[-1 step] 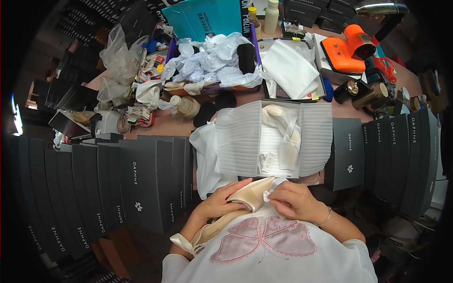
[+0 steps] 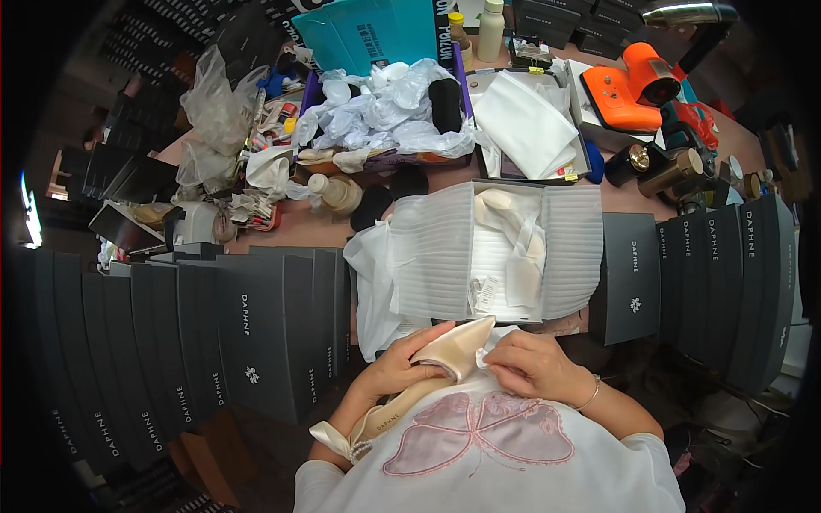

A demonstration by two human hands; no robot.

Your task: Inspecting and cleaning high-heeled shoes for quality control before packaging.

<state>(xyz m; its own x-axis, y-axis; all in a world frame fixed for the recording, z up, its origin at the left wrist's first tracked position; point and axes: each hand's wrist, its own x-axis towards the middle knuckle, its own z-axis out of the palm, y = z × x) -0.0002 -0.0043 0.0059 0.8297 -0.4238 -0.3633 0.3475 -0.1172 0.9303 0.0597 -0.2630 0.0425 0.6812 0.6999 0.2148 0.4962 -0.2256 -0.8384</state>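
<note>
While the left hand [image 2: 400,361] grips the cream shoe [image 2: 457,345], the right hand [image 2: 528,359] pinches white material [image 2: 482,355] beside it.

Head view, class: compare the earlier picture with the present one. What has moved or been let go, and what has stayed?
Very little: the pointed toe of the cream shoe has shifted slightly up and left in the picture. Nothing was visibly taken up or let go: the left hand keeps its hold on the shoe. The dark grey boxes stayed put.
</note>
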